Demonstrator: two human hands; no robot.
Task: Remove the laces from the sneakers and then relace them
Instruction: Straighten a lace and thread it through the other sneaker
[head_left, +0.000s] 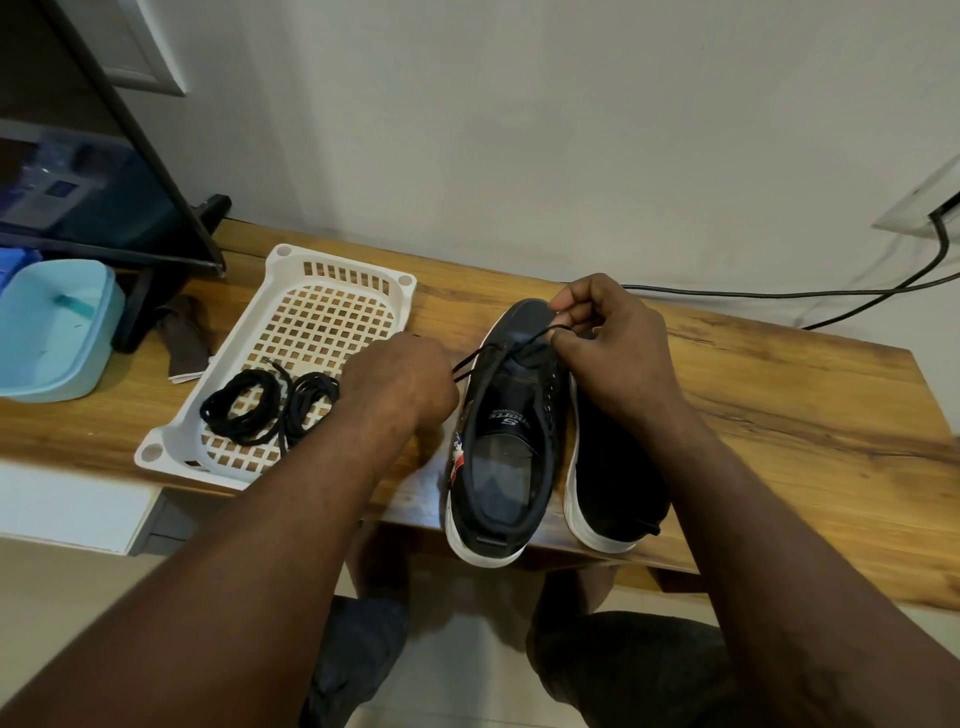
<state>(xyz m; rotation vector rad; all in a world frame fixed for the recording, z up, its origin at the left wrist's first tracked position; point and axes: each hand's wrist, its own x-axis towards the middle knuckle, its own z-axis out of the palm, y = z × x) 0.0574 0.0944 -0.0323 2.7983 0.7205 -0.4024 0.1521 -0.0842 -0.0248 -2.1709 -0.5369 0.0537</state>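
Note:
Two black sneakers with white soles stand side by side on the wooden table, heels toward me. The left sneaker (506, 447) has its tongue showing; the right sneaker (615, 483) is partly behind my right forearm. A black lace (498, 351) runs taut across the left sneaker's toe end. My left hand (400, 382) pinches one end of it at the shoe's left side. My right hand (608, 338) pinches the other end above the toe. Two coiled black laces (270, 408) lie in the white basket (332, 291).
A light blue plastic tub (52, 327) sits at the far left, with a brown cloth (184, 338) beside it. A dark monitor and its stand (156, 218) rise behind. A black cable (779, 295) runs along the table's back edge to a wall socket.

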